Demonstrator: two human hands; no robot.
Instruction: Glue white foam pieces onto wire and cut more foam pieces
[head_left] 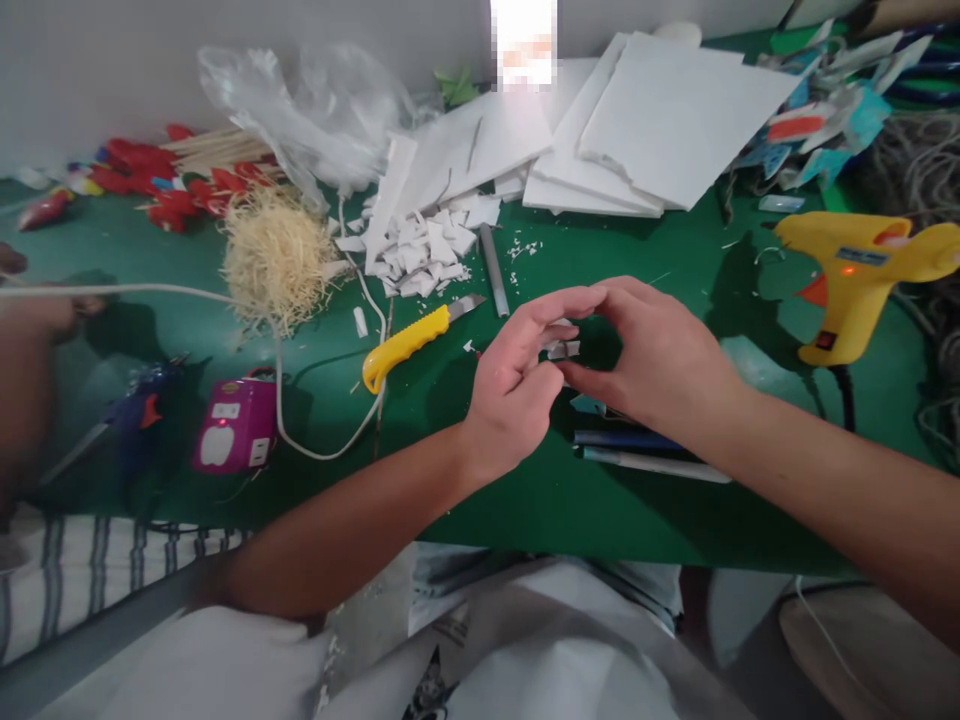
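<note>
My left hand [514, 390] is half-curled and my right hand [660, 345] is arched, with fingertips meeting in a ring around a small pale piece [564, 349]. The piece sits between the fingers, above the green table [495, 520]. Which hand grips it I cannot tell; the fingers hide the contact. This two-handed enclosure presumably steadies so small a part. The yellow cutter [409, 347] lies left of my left hand, blade exposed and directed away from me, probably for safety. The glue gun [844, 275], indicator lit, sits beyond my right forearm, apparently to avoid contact.
</note>
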